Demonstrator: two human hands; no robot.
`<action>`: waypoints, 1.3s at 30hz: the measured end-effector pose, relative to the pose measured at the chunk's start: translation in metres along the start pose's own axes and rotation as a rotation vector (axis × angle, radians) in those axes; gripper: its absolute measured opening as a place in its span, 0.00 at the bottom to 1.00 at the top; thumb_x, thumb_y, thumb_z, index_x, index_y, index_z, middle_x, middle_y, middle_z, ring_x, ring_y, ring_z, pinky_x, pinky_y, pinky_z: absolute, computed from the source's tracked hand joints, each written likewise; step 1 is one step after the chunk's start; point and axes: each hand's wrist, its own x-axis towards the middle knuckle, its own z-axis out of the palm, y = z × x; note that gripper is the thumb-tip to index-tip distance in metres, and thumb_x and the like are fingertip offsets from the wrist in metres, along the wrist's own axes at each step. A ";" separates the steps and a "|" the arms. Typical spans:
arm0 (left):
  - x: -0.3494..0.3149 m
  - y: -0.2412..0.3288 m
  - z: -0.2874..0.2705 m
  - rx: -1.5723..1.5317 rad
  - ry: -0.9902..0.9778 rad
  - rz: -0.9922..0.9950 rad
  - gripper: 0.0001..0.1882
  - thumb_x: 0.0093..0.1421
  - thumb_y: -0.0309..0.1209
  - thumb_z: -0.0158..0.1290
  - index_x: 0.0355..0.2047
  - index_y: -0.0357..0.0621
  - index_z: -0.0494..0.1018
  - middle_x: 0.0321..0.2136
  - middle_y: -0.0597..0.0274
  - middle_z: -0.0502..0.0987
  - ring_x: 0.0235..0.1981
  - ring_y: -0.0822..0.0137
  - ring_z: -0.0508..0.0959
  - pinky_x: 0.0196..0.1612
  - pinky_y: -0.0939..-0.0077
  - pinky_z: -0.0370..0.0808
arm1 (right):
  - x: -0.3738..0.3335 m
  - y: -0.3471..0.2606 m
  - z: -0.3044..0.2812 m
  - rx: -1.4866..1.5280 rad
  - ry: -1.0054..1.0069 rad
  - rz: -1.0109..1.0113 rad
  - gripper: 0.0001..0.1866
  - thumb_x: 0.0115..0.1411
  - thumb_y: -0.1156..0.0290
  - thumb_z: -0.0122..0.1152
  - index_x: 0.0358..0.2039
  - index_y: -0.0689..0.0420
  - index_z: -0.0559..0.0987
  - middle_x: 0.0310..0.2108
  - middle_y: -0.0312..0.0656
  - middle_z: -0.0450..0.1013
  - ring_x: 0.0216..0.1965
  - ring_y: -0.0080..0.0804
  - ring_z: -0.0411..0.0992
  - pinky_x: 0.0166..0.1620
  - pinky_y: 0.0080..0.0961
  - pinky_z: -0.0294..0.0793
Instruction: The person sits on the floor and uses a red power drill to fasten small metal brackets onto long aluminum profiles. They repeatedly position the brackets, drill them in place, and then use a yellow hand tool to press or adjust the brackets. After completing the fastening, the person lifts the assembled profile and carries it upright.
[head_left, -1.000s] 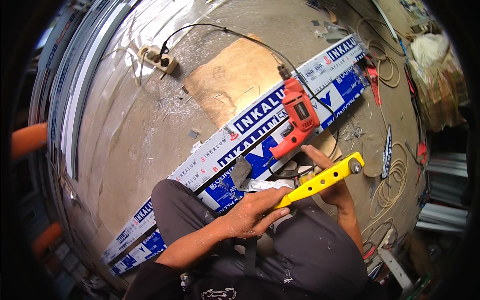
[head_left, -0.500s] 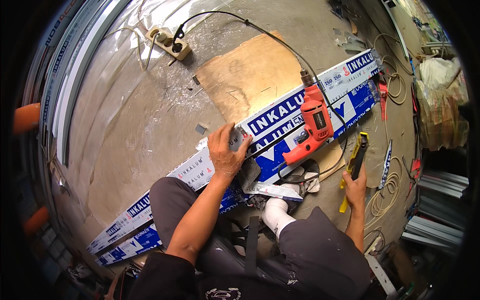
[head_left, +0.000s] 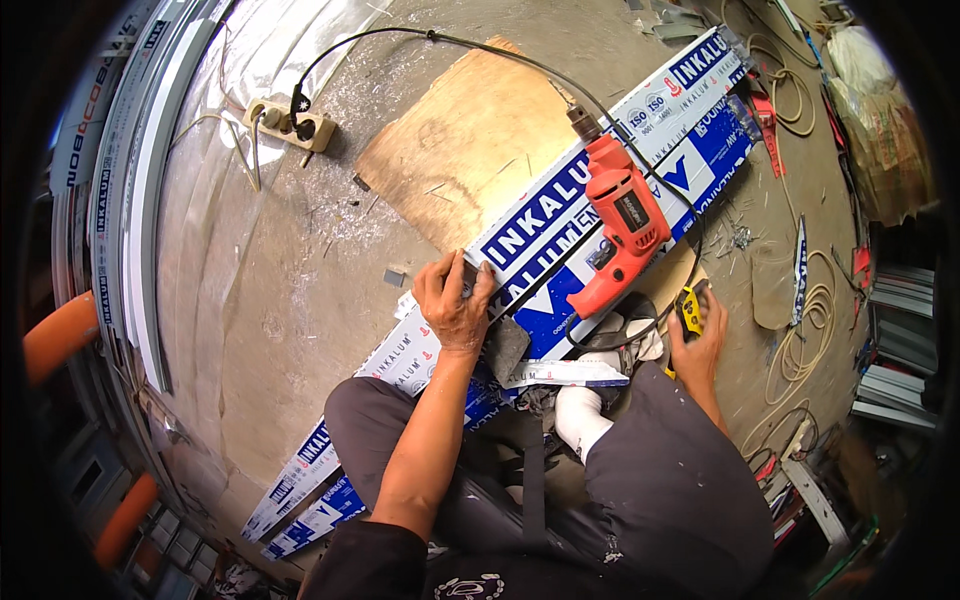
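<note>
A long metal profile in white and blue printed film (head_left: 530, 228) runs diagonally across the floor, beside a second blue-wrapped profile (head_left: 722, 150). My left hand (head_left: 452, 305) grips the upper profile near its middle, fingers bent over the far edge and thumb on the near side. Across both profiles lies a red power drill (head_left: 628, 210), its chuck pointing away from me. In my right hand (head_left: 703, 340), to the right of the drill's handle, is a yellow and black hand tool (head_left: 690, 312); its kind does not show clearly.
A plywood sheet (head_left: 455, 150) lies beyond the profiles. The drill's black cable arches to a power strip (head_left: 290, 126) at the far left. Coiled cable (head_left: 800, 345) rests on the right. Long profiles (head_left: 150, 200) line the left side. My white-socked foot (head_left: 580, 420) is near the drill.
My right hand has brought the yellow and black tool closer to the drill's handle and turned it, so it looks shorter. My left hand stays on the profile. The view has shifted slightly.
</note>
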 end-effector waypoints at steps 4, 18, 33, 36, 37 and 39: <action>-0.001 -0.002 0.000 -0.016 -0.014 0.002 0.22 0.55 0.34 0.74 0.47 0.35 0.86 0.44 0.55 0.84 0.46 0.50 0.80 0.54 0.55 0.76 | 0.042 -0.059 0.029 0.820 -0.143 0.257 0.27 0.72 0.70 0.67 0.63 0.73 0.69 0.51 0.46 0.77 0.44 0.26 0.77 0.51 0.20 0.76; 0.004 -0.005 -0.008 -0.019 -0.068 0.038 0.23 0.56 0.35 0.75 0.49 0.37 0.85 0.44 0.54 0.84 0.47 0.52 0.81 0.52 0.60 0.78 | 0.106 -0.116 0.044 1.329 -0.337 0.609 0.27 0.70 0.50 0.70 0.57 0.59 0.79 0.42 0.38 0.82 0.37 0.20 0.77 0.42 0.23 0.80; 0.007 0.001 -0.014 -0.071 -0.059 -0.033 0.24 0.53 0.32 0.73 0.50 0.39 0.84 0.49 0.53 0.84 0.48 0.51 0.81 0.53 0.60 0.78 | 0.088 -0.106 -0.058 1.571 -0.707 0.150 0.57 0.54 0.32 0.76 0.66 0.69 0.68 0.46 0.57 0.81 0.41 0.49 0.85 0.43 0.43 0.89; 0.007 0.000 -0.014 -0.096 -0.075 -0.024 0.24 0.53 0.32 0.73 0.50 0.40 0.84 0.48 0.54 0.84 0.47 0.51 0.81 0.53 0.60 0.78 | 0.087 -0.147 -0.093 1.119 -0.663 0.022 0.47 0.56 0.54 0.83 0.64 0.75 0.70 0.52 0.60 0.79 0.44 0.49 0.86 0.44 0.44 0.91; 0.008 0.000 -0.014 -0.095 -0.075 -0.028 0.23 0.52 0.32 0.72 0.49 0.40 0.84 0.48 0.55 0.84 0.47 0.51 0.81 0.53 0.59 0.78 | 0.080 -0.164 -0.102 1.032 -0.672 0.081 0.45 0.55 0.61 0.84 0.64 0.75 0.71 0.56 0.59 0.78 0.49 0.47 0.85 0.47 0.41 0.90; 0.008 0.000 -0.015 -0.106 -0.079 -0.036 0.23 0.52 0.31 0.72 0.49 0.40 0.84 0.47 0.55 0.84 0.47 0.51 0.81 0.53 0.59 0.78 | 0.070 -0.195 -0.104 0.737 -0.587 -0.207 0.45 0.52 0.68 0.86 0.65 0.73 0.71 0.55 0.55 0.80 0.51 0.46 0.84 0.49 0.35 0.86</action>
